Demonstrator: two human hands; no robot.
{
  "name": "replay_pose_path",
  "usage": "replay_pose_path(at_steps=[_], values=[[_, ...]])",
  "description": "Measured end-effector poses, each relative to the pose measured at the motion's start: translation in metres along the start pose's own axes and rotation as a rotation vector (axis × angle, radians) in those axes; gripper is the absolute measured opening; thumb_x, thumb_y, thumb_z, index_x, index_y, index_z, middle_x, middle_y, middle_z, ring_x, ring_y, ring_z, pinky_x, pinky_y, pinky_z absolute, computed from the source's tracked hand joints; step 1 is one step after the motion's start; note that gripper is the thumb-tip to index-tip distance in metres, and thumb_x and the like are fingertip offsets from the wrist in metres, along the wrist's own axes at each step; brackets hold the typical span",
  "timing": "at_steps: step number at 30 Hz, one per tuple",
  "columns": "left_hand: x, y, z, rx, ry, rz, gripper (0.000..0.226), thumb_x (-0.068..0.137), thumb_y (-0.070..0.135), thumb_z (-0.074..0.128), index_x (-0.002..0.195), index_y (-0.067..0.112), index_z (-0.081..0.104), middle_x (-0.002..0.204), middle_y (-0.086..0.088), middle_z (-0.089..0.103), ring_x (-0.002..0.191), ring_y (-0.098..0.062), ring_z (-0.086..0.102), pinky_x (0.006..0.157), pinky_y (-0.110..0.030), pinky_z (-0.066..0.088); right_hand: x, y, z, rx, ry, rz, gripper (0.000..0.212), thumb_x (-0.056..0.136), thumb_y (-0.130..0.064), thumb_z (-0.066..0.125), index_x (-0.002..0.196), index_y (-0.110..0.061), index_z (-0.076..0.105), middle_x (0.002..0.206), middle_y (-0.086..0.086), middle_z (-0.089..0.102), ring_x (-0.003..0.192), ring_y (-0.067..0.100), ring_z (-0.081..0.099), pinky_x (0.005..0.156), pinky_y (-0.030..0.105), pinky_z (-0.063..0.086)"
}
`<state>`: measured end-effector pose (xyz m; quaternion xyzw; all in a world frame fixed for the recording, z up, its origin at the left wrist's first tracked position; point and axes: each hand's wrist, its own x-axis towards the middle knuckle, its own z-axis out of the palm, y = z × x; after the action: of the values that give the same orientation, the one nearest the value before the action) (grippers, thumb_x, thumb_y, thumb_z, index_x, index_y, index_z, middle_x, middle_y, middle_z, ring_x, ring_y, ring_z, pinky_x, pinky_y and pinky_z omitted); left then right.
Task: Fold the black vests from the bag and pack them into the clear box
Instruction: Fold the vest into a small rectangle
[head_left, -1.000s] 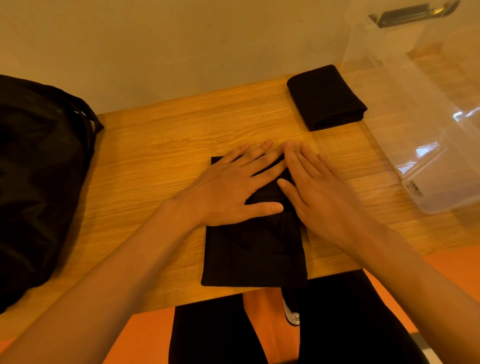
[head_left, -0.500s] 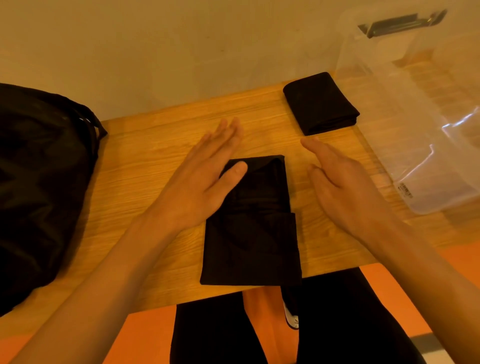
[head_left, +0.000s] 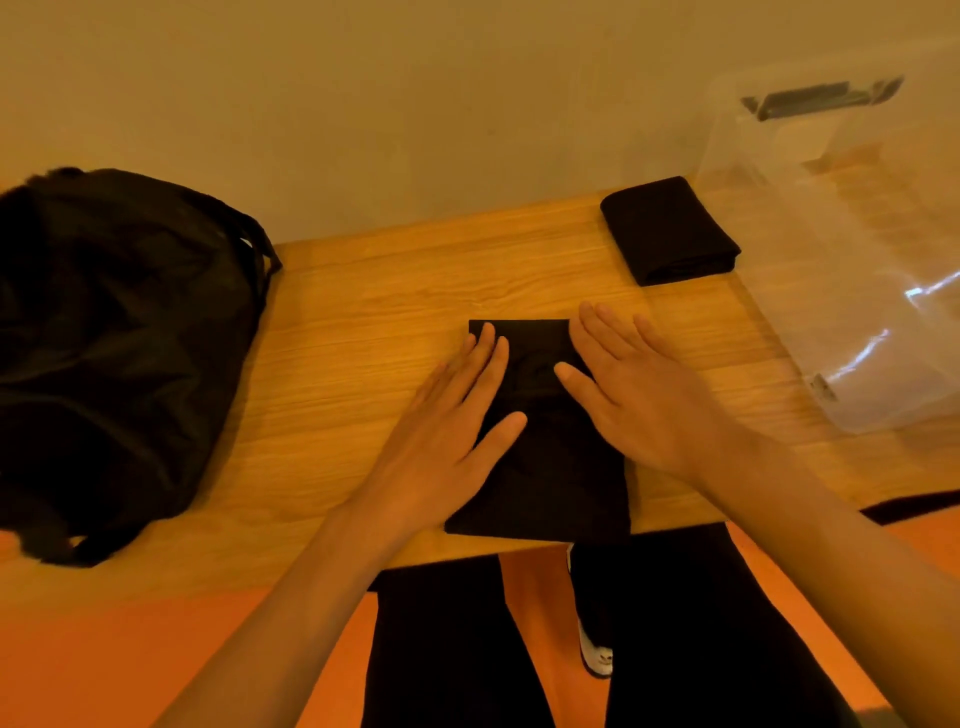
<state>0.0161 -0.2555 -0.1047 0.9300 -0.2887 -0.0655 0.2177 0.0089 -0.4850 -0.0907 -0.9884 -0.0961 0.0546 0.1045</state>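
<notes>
Fingers (head_left: 491, 358) straight — left hand (head_left: 447, 441) and right hand (head_left: 639, 395) rest flat on folded vest (head_left: 550, 478).

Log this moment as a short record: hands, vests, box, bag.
near vest: folded to a narrow strip, at the front edge of the table
left hand: fingers straight, flat on the near vest's left side
right hand: fingers straight, flat on its right side
far vest: folded small, on the table beside the clear box, not in it
clear box: right end, no vest visible inside
bag: black, at the left end
</notes>
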Motion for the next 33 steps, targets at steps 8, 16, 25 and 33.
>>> replay_pose_path(at_steps=[8,16,25,33], values=[[-0.05,-0.003,-0.011,0.112,0.193,0.379,0.057,0.099,0.046,0.057,0.146,0.014,0.054,0.162,-0.007,0.035,0.152,-0.022,0.029,0.122,-0.042,0.028,-0.081,-0.01,0.0,0.006,0.279,-0.327,0.066,0.099,-0.066,0.037,0.145,-0.022,0.052,0.156,0.005,0.041,0.147,0.021,0.033,0.121,0.037,0.023],[-0.083,-0.015,0.01,0.196,0.13,0.397,0.054,0.096,0.045,0.057,0.139,0.013,0.06,0.148,-0.002,0.055,0.138,-0.015,0.05,0.105,-0.035,0.05,-0.115,0.001,0.04,-0.037,0.429,-0.418,0.039,0.095,-0.039,0.059,0.123,-0.016,0.072,0.129,0.001,0.067,0.116,0.021,0.064,0.096,0.038,0.047],[-0.103,0.007,0.027,0.391,0.312,0.414,0.038,0.081,0.013,0.083,0.117,0.012,0.072,0.127,-0.002,0.067,0.112,-0.018,0.056,0.097,-0.031,0.038,-0.119,0.011,0.042,-0.016,0.496,-0.44,0.034,0.097,-0.035,0.055,0.12,-0.018,0.074,0.128,-0.004,0.068,0.114,0.017,0.063,0.095,0.035,0.045],[-0.089,0.023,0.002,0.108,0.57,0.416,0.019,0.097,0.025,0.065,0.109,0.012,0.071,0.097,0.002,0.067,0.091,-0.014,0.057,0.081,-0.029,0.041,-0.109,0.006,0.005,0.434,0.417,-0.325,0.028,0.105,-0.05,0.038,0.124,-0.039,0.055,0.112,-0.021,0.058,0.11,0.001,0.056,0.09,0.017,0.044]])
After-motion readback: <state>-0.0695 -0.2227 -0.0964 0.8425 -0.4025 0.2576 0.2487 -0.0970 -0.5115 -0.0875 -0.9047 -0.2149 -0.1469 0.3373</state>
